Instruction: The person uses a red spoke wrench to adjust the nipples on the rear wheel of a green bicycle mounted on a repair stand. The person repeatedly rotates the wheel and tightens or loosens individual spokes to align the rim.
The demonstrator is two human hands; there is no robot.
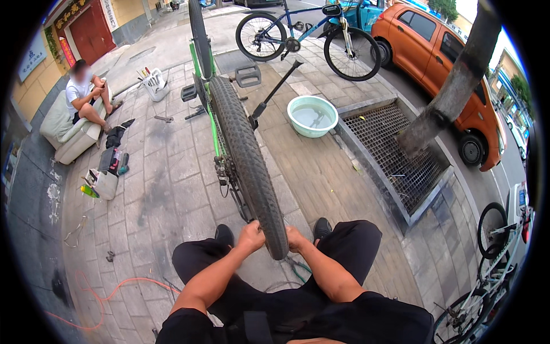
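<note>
A green bicycle (216,135) stands in front of me, apparently upside down, its kickstand (275,92) and pedals (248,75) sticking up. The knobby black tire (245,146) of its near wheel reaches down between my knees. My left hand (250,236) is closed at the tire's left side, low on the wheel. Opposite it, my right hand (296,238) is closed against the right side. The fingertips of both hands are partly hidden by the tire. A derailleur (221,169) shows on the wheel's left.
A basin of water (313,116) stands right of the bicycle, beside a tree grate (395,155). Leftward lie a toolbox (109,160), a white tool basket (154,86) and an orange hose (123,282). A person (86,94) sits on a sofa (71,135). A blue bicycle (303,34) stands ahead.
</note>
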